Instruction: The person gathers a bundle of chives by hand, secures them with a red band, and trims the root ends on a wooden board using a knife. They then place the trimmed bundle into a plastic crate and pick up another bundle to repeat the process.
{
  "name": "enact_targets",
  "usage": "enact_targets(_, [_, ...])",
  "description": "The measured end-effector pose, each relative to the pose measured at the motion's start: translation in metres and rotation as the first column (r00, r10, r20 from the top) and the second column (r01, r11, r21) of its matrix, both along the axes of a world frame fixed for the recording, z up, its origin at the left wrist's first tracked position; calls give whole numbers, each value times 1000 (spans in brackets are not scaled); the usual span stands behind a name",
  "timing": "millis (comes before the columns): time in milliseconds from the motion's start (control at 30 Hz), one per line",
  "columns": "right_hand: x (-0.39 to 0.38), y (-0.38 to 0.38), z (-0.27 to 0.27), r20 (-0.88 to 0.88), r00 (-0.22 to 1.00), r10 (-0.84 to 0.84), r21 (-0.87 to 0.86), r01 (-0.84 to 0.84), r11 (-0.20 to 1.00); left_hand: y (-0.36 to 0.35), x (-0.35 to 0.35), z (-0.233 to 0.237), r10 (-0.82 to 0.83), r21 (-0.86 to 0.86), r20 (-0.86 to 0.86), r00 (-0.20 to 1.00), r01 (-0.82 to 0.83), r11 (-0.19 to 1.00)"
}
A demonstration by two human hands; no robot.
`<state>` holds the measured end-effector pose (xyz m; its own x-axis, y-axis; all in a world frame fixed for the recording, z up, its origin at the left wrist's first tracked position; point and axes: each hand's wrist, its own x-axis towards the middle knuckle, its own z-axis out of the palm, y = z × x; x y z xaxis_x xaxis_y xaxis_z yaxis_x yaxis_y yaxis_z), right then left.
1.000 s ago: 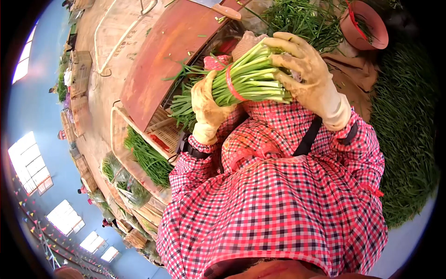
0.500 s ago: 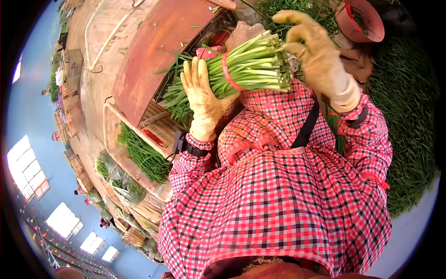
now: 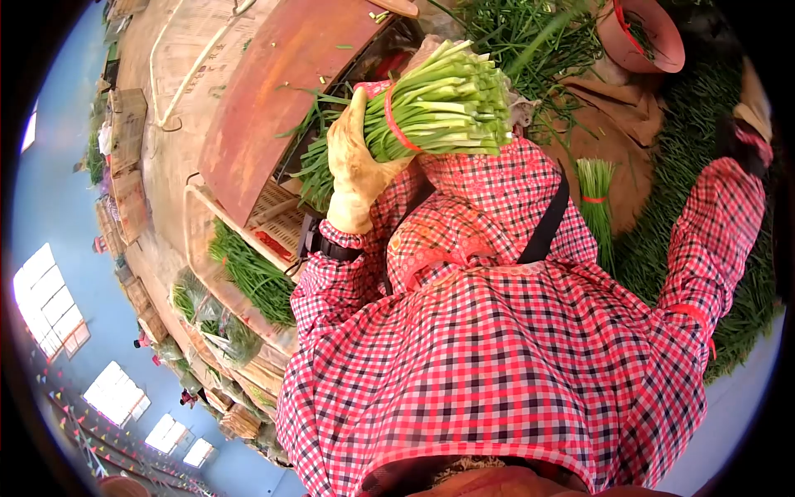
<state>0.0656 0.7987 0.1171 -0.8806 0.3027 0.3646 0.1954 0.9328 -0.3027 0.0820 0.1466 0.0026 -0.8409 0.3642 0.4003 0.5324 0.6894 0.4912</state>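
My left hand [image 3: 356, 170], in a cream glove, is closed on a thick bunch of garlic chives [image 3: 455, 103] lying across my lap. A red band [image 3: 396, 124] circles the bunch; its pale cut ends face right and its green leaves trail left beneath the hand. Far off to the right, my gloved right hand [image 3: 754, 99] is at the edge of view over a large heap of loose green chives [image 3: 712, 248]. Its fingers are smeared and partly cut off.
A smaller banded bunch [image 3: 595, 195] stands at my right side. Loose leaves [image 3: 530, 41] and a pink bucket [image 3: 639, 37] are ahead. To the left are a reddish board [image 3: 273, 91] and a crate [image 3: 195, 207] holding chives [image 3: 248, 273].
My right hand has swung from the bunch's cut ends out to the far right. My left hand, flat with fingers spread before, now grips the bunch, whose cut ends have tipped upward slightly.
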Motion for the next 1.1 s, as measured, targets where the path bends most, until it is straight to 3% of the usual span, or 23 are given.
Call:
enact_targets(67, [-13,7,-20,46,998,-36,36,35,999,-3,-5,7,-6,-39,90,996,9,999])
enact_targets(133, [-13,-58,-46,27,987,157,-7,-157,988,-2,-10,14,-10,-21,159,987,14,1000])
enact_targets(200, [0,-150,-41,-82,947,309,-229,-320,919,-3,-18,15,-57,28,178,982,53,998])
enact_targets(300, [24,-263,-23,-213,869,447,-489,-491,721,-4,-21,20,-68,68,235,970,53,996])
enact_targets(367, [38,-311,-18,-261,819,511,-486,-569,663,0,-18,32,-67,78,286,956,47,996])
enact_targets(467, [41,-348,-22,-342,698,629,-328,-716,617,3,-19,34,-55,73,291,955,35,997])
enact_targets(567, [42,-377,-23,-364,706,608,-434,-706,560,6,-18,39,-69,105,334,940,36,994])
enact_targets(667, [39,-385,-32,-374,711,595,-132,-676,725,8,-17,39,-60,133,363,930,12,991])
enact_targets(800, [27,-386,-29,-519,602,607,10,-706,708,4,-17,39,-68,135,364,929,19,991])
enact_targets(867, [26,-360,-19,-447,836,318,-402,-505,764,4,-19,45,-93,197,425,900,8,980])
enact_targets(900, [23,-341,-29,-438,877,199,-502,-422,755,-2,-19,37,-37,85,353,935,8,996])
enact_targets(933, [26,-317,-38,-358,917,177,-637,-378,671,-5,-21,33,-32,95,349,937,-1,996])
enact_targets(1000, [32,-286,-49,-209,919,333,-437,-393,809,-10,-24,29,-21,110,344,939,-19,994])
enact_targets(1067, [28,-288,-69,-329,883,335,-247,-423,872,-12,-25,28,1,86,339,941,-31,996])
enact_targets(1100, [30,-287,-71,-309,897,316,-359,-417,835,-12,-26,29,-3,96,348,937,-32,995])
